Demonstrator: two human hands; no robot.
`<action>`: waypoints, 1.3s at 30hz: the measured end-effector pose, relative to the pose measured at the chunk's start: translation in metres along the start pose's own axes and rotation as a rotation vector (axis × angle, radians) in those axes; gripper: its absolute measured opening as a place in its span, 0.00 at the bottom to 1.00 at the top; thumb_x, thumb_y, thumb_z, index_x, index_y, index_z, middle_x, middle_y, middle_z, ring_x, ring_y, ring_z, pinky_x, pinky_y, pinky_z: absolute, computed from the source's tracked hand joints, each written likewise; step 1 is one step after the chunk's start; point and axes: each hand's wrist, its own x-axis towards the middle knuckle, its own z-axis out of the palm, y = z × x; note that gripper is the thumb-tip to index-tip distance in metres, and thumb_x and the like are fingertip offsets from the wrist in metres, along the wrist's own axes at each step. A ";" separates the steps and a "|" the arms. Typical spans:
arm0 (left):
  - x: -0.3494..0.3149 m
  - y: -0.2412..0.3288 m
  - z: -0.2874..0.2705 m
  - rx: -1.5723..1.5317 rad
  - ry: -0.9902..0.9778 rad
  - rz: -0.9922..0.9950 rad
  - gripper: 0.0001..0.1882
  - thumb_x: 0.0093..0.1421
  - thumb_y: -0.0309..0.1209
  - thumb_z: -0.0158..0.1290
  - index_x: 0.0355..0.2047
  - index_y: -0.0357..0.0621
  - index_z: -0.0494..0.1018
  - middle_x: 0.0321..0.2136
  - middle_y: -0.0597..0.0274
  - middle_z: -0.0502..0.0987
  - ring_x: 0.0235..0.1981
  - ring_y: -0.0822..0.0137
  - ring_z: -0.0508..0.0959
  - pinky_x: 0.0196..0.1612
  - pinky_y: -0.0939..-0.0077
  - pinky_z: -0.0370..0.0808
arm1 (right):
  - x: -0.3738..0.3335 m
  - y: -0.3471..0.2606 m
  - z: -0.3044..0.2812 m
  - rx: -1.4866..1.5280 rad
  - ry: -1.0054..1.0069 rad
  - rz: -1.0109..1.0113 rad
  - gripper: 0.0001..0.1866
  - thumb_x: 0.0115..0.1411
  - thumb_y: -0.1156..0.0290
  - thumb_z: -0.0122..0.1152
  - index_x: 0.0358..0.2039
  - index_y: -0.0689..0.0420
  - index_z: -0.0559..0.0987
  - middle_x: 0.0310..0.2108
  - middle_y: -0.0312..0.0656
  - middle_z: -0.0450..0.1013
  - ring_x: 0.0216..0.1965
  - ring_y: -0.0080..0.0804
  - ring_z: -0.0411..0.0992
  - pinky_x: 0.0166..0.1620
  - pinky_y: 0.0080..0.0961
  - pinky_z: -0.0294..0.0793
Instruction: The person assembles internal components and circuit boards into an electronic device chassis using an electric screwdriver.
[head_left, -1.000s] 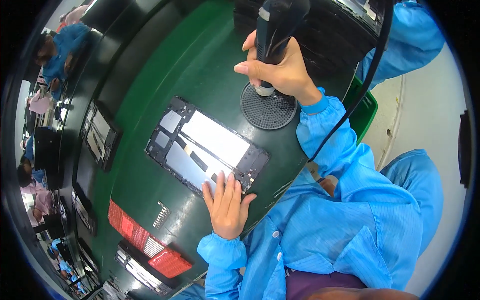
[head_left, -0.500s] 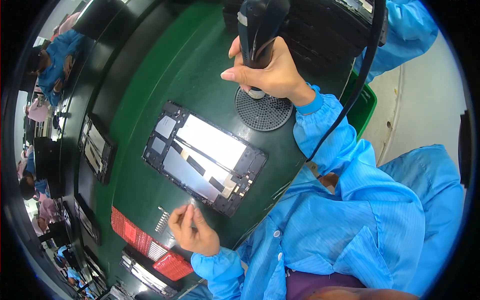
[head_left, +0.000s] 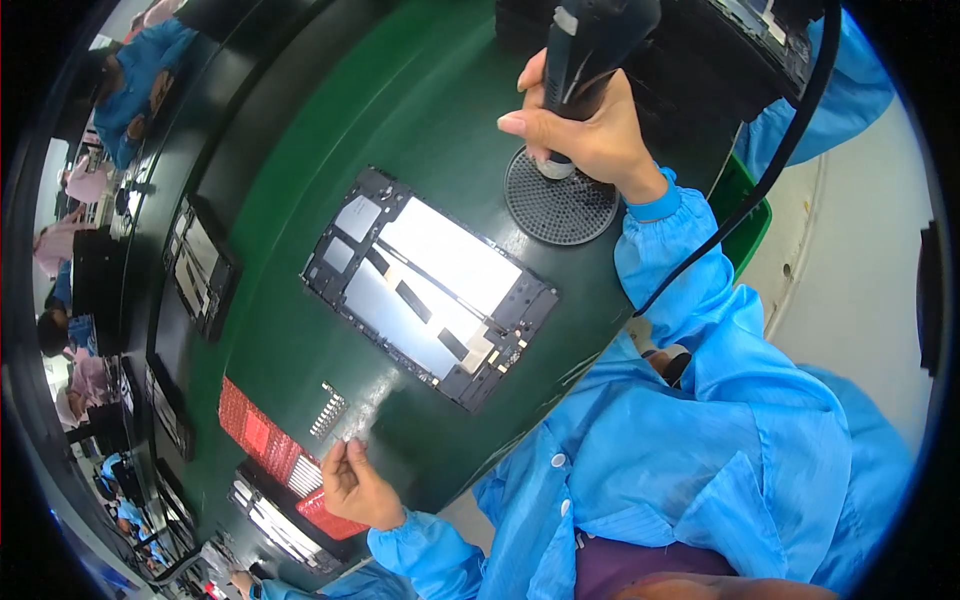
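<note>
My right hand (head_left: 595, 130) is wrapped around a black electric screwdriver (head_left: 590, 60), nose down over a round dark grey tray (head_left: 545, 205) full of small holes. My left hand (head_left: 362, 487) has its thumb and fingertips pinched together low over the green table. Whatever lies between those fingertips is too small to make out. Just beyond them are a strip of small metal parts (head_left: 327, 410) and a shiny, clear patch that may be plastic film. An opened tablet (head_left: 430, 290) lies between my hands, its silver inside, dark tapes and thin cable showing.
Red bubble wrap (head_left: 257, 435) and another opened tablet (head_left: 280, 525) lie left of my left hand. More tablets, such as one tablet (head_left: 197, 268), rest along the dark line at left. A black cord (head_left: 745, 210) crosses my right sleeve. A green bin (head_left: 745, 225) stands beyond the table edge.
My left hand has moved down and left, away from the tablet, toward the red bubble wrap. The view has shifted slightly; my right hand keeps holding the screwdriver over the round tray.
</note>
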 end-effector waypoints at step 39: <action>0.118 0.030 0.098 -0.288 -0.733 -0.361 0.07 0.50 0.20 0.56 0.30 0.35 0.71 0.23 0.60 0.76 0.20 0.72 0.78 0.17 0.87 0.71 | 0.014 -0.047 0.191 0.252 -0.387 0.115 0.18 0.41 0.73 0.73 0.30 0.61 0.73 0.21 0.35 0.71 0.25 0.20 0.70 0.32 0.17 0.70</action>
